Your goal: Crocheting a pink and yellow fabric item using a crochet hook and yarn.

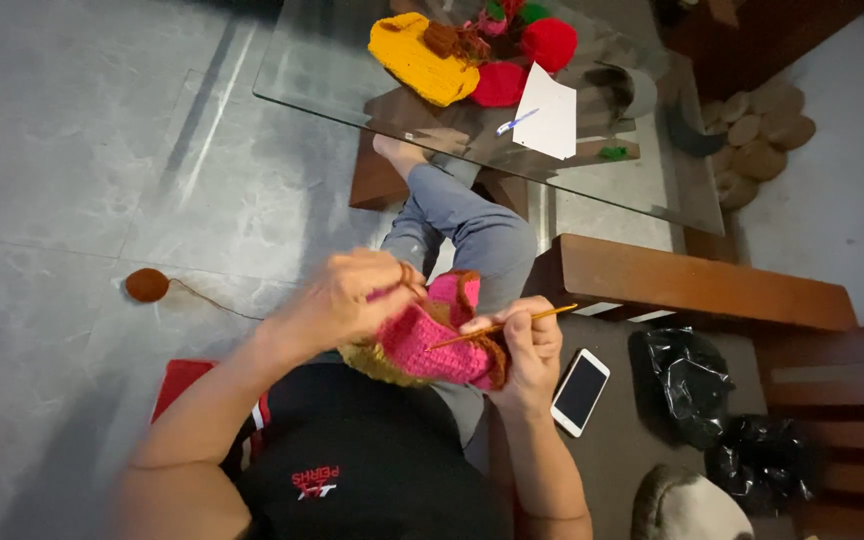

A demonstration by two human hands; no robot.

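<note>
The crochet piece [437, 345] is bright pink, edged in brown, with olive-yellow beneath. The hook [502, 326] is orange-yellow. The yarn ball [147, 285] on the floor [72, 150] is rust brown; the floor is grey with a marbled pattern. On the glass counter [322, 70] lie a yellow knit [417, 58], red pieces [549, 42] and white paper [550, 113]. The phone [580, 391] is white with a black screen. The bags [687, 375] are black. The trousers [472, 225] are grey-blue.

The crochet hook [502, 326] tip is hidden inside the pink crochet piece [432, 345]. The yarn balls [542, 40] at the glass table [312, 70] far edge are cut off by the frame top. The grey furry object [687, 505] is cut off at the bottom edge
</note>
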